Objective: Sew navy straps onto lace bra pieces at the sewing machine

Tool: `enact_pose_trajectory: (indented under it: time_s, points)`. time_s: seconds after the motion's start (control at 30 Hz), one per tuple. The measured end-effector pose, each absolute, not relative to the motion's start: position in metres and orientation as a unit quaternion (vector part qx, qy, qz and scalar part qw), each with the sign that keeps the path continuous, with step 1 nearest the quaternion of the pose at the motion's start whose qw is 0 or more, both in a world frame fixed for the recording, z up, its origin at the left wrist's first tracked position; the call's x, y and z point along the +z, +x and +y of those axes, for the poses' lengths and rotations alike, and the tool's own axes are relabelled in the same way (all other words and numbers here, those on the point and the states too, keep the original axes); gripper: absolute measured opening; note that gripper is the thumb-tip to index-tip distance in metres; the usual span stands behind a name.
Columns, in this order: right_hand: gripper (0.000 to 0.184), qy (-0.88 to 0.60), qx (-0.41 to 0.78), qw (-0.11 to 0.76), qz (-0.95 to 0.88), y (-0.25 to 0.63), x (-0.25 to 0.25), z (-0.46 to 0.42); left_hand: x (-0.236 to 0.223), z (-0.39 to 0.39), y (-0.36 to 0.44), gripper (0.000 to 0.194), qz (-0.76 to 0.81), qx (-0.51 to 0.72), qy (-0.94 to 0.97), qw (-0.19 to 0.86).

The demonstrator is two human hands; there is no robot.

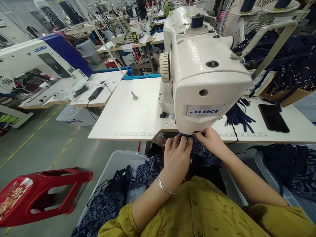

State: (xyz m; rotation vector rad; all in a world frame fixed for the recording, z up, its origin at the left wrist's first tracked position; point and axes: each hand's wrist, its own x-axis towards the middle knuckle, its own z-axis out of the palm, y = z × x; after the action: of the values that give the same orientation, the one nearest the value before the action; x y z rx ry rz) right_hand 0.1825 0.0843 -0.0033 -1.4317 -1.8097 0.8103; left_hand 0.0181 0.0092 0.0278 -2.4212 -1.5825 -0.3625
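The left hand [175, 161] rests slightly spread fingers on navy fabric [203, 154]; the right hand [211, 141] pinches it between closed fingers.

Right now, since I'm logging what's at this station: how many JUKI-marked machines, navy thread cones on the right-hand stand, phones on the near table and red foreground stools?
JUKI-marked machines: 2 (near one, left one)
Navy thread cones: 2
Phone: 1
Red stool: 1
Total: 6
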Motion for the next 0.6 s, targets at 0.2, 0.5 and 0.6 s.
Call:
enact_pose_trajectory:
  time_s: [0.2,0.5,0.6]
  points:
    - [0.012,-0.548,0.321,0.326,-0.700,0.1805,0.0056,0.0824,0.0262,0.0080,0.0202,0.035,-0.538,-0.112,-0.826,0.128]
    - [0.017,-0.549,0.301,0.325,-0.709,0.1822,0.0031,0.0824,0.0278,0.0076,0.0215,0.036,-0.542,-0.103,-0.823,0.133]
    - [0.021,-0.534,0.301,0.309,-0.727,0.1832,0.0039,0.0831,0.0275,0.0075,0.0215,0.035,-0.542,-0.104,-0.823,0.133]
